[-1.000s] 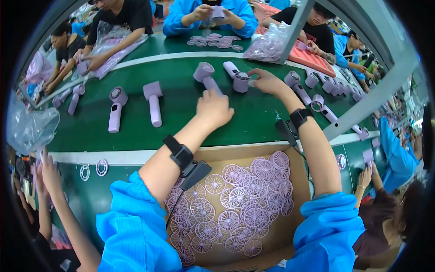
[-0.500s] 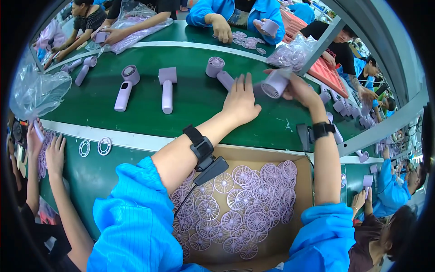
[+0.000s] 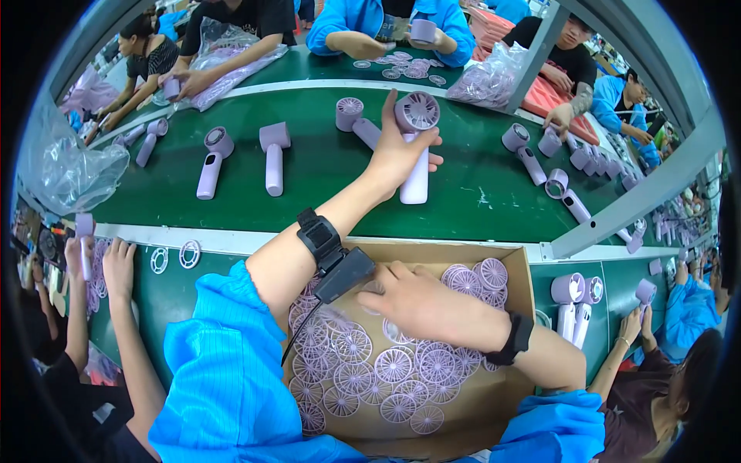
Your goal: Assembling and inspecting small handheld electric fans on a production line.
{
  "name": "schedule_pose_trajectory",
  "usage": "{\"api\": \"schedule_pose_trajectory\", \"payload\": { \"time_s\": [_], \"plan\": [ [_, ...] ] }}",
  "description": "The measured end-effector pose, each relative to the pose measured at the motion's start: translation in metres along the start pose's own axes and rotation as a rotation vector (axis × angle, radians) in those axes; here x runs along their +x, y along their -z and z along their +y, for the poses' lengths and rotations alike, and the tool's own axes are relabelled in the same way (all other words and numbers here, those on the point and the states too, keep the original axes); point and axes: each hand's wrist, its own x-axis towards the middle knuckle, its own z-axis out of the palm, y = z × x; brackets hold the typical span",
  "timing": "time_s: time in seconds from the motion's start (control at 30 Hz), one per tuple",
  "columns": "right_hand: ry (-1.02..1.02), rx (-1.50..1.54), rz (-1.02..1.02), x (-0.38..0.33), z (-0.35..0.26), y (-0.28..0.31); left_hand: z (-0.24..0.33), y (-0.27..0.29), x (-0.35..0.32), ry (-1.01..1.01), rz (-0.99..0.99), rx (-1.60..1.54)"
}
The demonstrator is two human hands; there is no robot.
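Left hand [image 3: 401,150] grips fan [image 3: 417,143]; right hand [image 3: 421,305] seemingly touches grilles [image 3: 363,370].

Bare belt [image 3: 324,174] between lilac fans [image 3: 272,154]

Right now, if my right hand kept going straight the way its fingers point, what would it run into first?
Your right hand lies over the cardboard box, fingers pointing left. First in that line is the black device hanging from your left wrist strap, seemingly already at the fingertips; depth is unclear. Round lilac fan grilles lie beneath.
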Motion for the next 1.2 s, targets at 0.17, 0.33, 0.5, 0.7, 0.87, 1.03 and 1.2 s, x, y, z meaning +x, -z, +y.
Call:
{"api": "schedule_pose_trajectory", "payload": {
  "time_s": [0.17, 0.33, 0.5, 0.7, 0.87, 1.03, 1.2],
  "plan": [
    [-0.040, 0.224, -0.127, 0.008, 0.019, 0.005, 0.002, -0.001, -0.003, 0.023, -0.002, -0.010],
    [0.111, 0.111, -0.046, 0.006, 0.017, -0.012, -0.001, -0.001, -0.001, 0.030, -0.029, 0.066],
    [-0.005, 0.202, -0.179, 0.008, 0.021, -0.002, -0.003, -0.007, -0.002, 0.100, -0.030, 0.086],
    [-0.054, 0.359, -0.336, 0.015, 0.023, -0.001, -0.002, -0.009, -0.003, 0.097, -0.045, 0.109],
    [-0.042, 0.422, -0.390, 0.013, 0.030, 0.005, 0.000, -0.007, -0.003, 0.098, -0.038, 0.126],
    [0.156, 0.195, -0.142, -0.012, 0.012, -0.009, 0.000, -0.013, -0.005, 0.110, -0.056, 0.114],
    [0.074, 0.337, -0.446, -0.002, 0.013, 0.009, -0.003, -0.014, -0.003, 0.103, -0.070, 0.110]
  ]
}}
